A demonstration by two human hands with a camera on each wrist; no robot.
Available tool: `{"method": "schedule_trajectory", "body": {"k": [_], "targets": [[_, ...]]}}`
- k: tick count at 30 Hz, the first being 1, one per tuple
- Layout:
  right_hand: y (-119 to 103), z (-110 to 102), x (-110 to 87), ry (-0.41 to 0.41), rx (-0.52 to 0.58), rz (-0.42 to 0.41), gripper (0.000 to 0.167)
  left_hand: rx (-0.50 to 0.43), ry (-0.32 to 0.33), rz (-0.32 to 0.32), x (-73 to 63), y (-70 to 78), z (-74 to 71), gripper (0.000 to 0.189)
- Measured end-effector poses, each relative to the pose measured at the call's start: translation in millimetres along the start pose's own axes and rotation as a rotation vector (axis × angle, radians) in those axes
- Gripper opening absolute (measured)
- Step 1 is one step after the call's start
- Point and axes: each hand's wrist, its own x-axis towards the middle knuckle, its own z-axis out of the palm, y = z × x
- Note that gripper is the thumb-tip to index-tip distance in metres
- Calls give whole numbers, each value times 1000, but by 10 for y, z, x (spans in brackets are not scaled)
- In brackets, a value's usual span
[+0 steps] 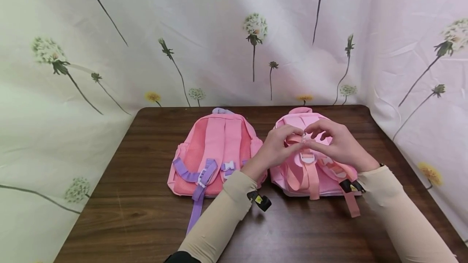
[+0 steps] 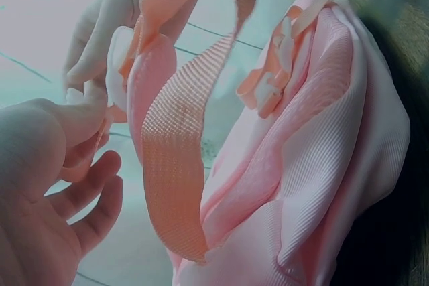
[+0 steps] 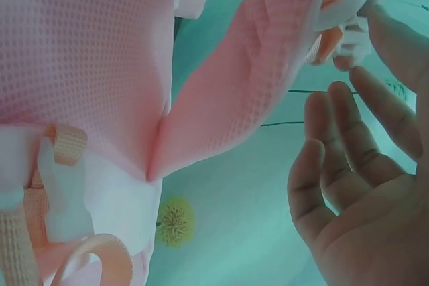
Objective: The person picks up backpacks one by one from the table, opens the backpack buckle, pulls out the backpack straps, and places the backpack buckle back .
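Note:
The light pink backpack (image 1: 289, 182) lies on the table with its strap side up, and one shoulder strap (image 3: 248, 72) is lifted away from its back. Over it, my left hand (image 1: 276, 147) pinches the peach webbing strap (image 2: 177, 118) close to a small white buckle. Facing it, my right hand (image 1: 340, 145) holds the white buckle piece (image 1: 304, 138) between thumb and forefinger, its other fingers loosely bent. Fingertips of both hands meet there and partly hide the piece. Below them, a white slider (image 1: 307, 158) sits on the strap, whose loose end hangs toward the table's front.
Left of the hands, a second pink backpack (image 1: 215, 141) with purple straps lies on the dark wooden table (image 1: 120, 202). One purple strap end runs under the left forearm. A flowered curtain (image 1: 219, 31) stands behind and at both sides.

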Motion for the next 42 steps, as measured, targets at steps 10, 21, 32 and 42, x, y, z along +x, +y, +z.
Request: {"method": "schedule_trajectory", "body": {"k": [10, 21, 32, 42], "targets": [[-26, 27, 14, 30, 6, -62, 38, -38, 13, -22, -6, -13, 21, 35], [61, 13, -23, -86, -44, -15, 39, -64, 26, -32, 0, -37, 23, 31], [67, -30, -30, -57, -93, -13, 26, -31, 19, -57, -23, -28, -45, 33], [58, -46, -27, -24, -120, -65, 34, 27, -2, 26, 1, -64, -42, 25]]}}
